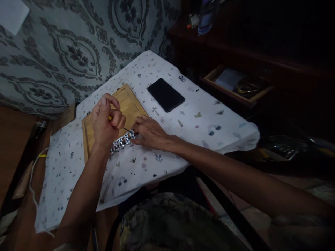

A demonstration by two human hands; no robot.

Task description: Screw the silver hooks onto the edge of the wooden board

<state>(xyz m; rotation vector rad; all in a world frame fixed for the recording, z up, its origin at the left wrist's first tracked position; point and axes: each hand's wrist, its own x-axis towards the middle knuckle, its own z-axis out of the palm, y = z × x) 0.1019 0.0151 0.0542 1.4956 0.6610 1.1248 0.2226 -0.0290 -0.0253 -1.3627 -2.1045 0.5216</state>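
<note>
My left hand [107, 116] is closed around a screwdriver, with a bit of its yellow handle [110, 118] showing. Its thin dark shaft [127, 130] slants down to the right, towards a row of shiny metal clips [120, 143]. These clips line the near edge of a framed wooden panel [128, 103] that lies flat on the table. Bent over the right end of the row, my right hand [149, 132] grips the clips between thumb and fingers. The exact contact of the screwdriver tip is hidden by the fingers.
A black tablet or large phone [166, 94] lies on the patterned white tablecloth [204, 122], beyond the panel. An open drawer [235, 85] juts out at the right. A brown cardboard piece [64, 118] and a white cable [32, 188] are at the left.
</note>
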